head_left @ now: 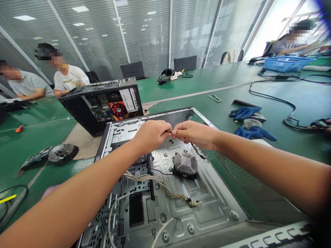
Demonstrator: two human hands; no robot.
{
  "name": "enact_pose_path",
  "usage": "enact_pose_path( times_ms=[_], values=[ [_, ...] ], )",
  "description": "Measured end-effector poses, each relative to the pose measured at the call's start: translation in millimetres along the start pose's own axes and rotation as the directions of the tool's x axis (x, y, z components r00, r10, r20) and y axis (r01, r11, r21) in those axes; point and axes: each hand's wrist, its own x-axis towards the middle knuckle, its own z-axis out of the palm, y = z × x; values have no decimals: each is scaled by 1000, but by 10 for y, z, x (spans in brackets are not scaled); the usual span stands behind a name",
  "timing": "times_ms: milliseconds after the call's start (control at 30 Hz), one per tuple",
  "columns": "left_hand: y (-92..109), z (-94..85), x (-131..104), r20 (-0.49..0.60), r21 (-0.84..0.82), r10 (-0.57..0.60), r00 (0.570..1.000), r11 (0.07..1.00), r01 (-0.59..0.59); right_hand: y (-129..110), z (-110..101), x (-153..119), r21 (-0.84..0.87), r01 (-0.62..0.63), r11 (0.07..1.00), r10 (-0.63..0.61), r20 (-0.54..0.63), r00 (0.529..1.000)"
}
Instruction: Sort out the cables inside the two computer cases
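Note:
Both hands meet above the far part of an opened computer case [214,203] lying on its side. My left hand [154,135] is closed, thumb and forefinger pinched together. Fingertip to fingertip with it, my right hand [194,134] is pinched too. Whatever lies between the fingers, if anything, is too small or hidden to name. Below my right hand, a finned heatsink [185,163] rests on the bare metal floor of the case. A twisted bundle of pale cables [160,182] runs across the case, its connectors near the middle.
A second computer tower [103,103] with a red fan stands behind the case. Blue-and-grey gloves [249,120] and black cables [278,100] lie to the right. A cap [62,153] lies at left. A blue basket [287,64] sits far right. Other people sit around the green table [165,91].

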Motion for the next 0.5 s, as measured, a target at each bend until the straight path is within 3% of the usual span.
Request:
enact_pose_path(
  times_ms=[333, 500],
  values=[
    [10, -35, 23, 42, -199, -69, 997, 977, 75, 20, -6, -9, -79, 55, 995, -58, -29, 998],
    [-47, -13, 14, -13, -128, 11, 1000, 992, -12, -22, 10, -14, -65, 15, 998, -17, -25, 1000]
  ],
)
